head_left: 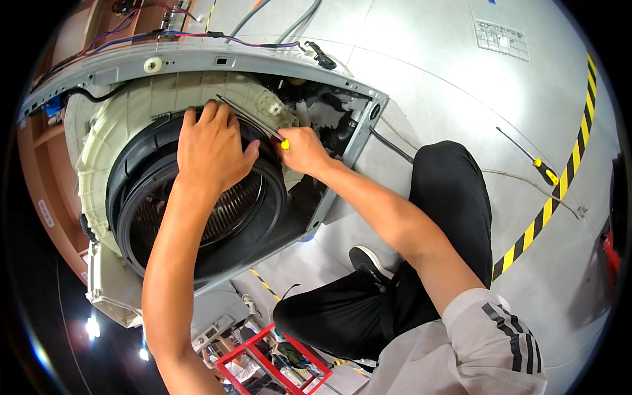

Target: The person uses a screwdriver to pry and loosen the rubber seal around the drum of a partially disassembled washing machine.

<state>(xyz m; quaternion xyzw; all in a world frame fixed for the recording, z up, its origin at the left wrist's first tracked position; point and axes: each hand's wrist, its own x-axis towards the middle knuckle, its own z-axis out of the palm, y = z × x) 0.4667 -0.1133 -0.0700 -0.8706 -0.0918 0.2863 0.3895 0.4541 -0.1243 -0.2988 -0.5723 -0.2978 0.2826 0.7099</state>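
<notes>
An opened washing machine with a grey metal frame (224,62) exposes a cream plastic tub (99,171) and a black rubber door gasket (124,181) around the dark drum opening (217,217). My left hand (209,148) lies over the upper gasket, fingers bent and slightly apart, fingertips touching near its rim, thumb extended to the right. My right hand (299,150) grips a yellow-handled screwdriver (253,117) whose long shaft slants up-left along the rim to just beside my left fingertips. Its exact contact at the tip is unclear.
Wiring (276,45) crosses the top frame. A second screwdriver (546,171) lies on the grey floor beside striped tape (543,217). My bent legs (447,197) are below right. Hoses and cables lie around, with a wooden structure (43,178) left and a red cart (299,388) at bottom.
</notes>
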